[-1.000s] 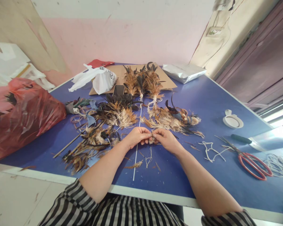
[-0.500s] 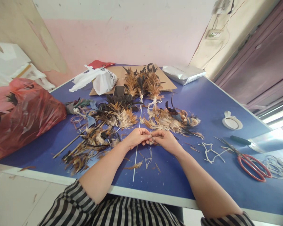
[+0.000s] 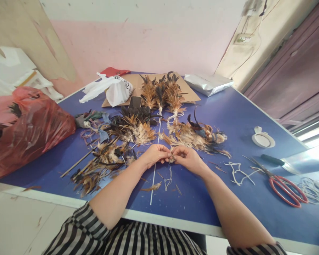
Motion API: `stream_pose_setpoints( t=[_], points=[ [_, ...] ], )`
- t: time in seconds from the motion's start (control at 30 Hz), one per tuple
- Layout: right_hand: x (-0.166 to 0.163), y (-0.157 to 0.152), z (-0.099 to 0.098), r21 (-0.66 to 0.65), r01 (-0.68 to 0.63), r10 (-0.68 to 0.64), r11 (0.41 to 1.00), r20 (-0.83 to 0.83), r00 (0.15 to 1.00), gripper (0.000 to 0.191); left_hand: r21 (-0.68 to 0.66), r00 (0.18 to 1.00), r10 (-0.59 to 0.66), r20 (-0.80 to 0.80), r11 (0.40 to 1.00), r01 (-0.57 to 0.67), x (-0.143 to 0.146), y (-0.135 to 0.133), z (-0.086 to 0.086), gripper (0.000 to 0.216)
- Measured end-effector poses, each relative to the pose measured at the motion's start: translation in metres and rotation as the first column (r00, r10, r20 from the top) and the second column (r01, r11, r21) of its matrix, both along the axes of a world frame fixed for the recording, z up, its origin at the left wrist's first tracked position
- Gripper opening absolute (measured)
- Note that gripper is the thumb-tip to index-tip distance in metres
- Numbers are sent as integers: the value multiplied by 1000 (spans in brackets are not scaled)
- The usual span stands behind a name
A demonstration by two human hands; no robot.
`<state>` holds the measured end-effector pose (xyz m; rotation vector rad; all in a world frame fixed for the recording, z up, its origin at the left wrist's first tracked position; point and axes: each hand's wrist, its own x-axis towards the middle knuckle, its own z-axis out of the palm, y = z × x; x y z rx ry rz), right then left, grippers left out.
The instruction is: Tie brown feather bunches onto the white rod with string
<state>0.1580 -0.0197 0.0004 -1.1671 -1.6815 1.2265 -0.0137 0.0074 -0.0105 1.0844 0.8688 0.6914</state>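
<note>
My left hand [image 3: 157,155] and my right hand [image 3: 187,160] meet fingertip to fingertip over the middle of the blue table. Both are closed in a pinch on a small tuft of feathers [image 3: 171,159], mostly hidden by the fingers. Below them a thin white string [image 3: 169,181] lies on the table; whether it joins the tuft I cannot tell. Just beyond the right hand spreads a pile of brown and cream feathers [image 3: 191,138]. A darker feather pile [image 3: 138,125] lies past the left hand, and loose feathers [image 3: 93,170] are beside the left forearm.
Tied feather bundles [image 3: 171,94] rest on cardboard [image 3: 190,92] at the back, near a white plastic bag [image 3: 119,92] and a phone [image 3: 135,102]. A red bag [image 3: 37,131] stands left. At right are red-handled scissors [image 3: 287,191], a knife [image 3: 272,159], a tape roll [image 3: 263,139] and string [image 3: 315,189].
The fingertips have shifted slightly while staying pinched together. The whole view has moved a little; the things on the table lie as before.
</note>
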Motion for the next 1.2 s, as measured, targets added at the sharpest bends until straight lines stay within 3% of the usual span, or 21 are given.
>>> stream_pose_setpoints(
  t=[0.1, 0.17, 0.33, 0.47, 0.63, 0.8, 0.97, 1.2],
  points=[
    [3, 1, 2, 148, -52, 39, 988, 88, 995, 3, -21, 1000, 22, 4, 1000, -22, 0, 0, -1, 22],
    [5, 2, 2, 170, -94, 73, 981, 126, 989, 4, -20, 1000, 29, 10, 999, -29, 1, -1, -1, 24],
    [7, 6, -6, 5, -37, 37, 999, 60, 998, 8, 74, 999, 36, -30, 997, -34, 1, -2, 0, 25],
    [5, 7, -12, -94, 7, -8, 996, -13, 1000, 13, 236, 995, 58, -85, 971, -37, 1, -1, -3, 23],
    [2, 8, -13, -86, 26, -27, 996, -12, 1000, 17, 540, 967, 156, -200, 841, -24, 3, -4, -8, 13],
    [2, 9, -13, -137, 39, -45, 990, -38, 998, 21, 719, 930, 264, -256, 695, 0, 4, -6, -9, 7],
    [1, 10, -13, -241, 81, -102, 967, -75, 992, 19, 825, 906, 352, -235, 565, -5, 4, -7, -10, 9],
    [4, 12, -17, -266, 78, -103, 961, -82, 991, 18, 878, 906, 375, -195, 478, -9, 5, -10, -6, 11]
  ],
)
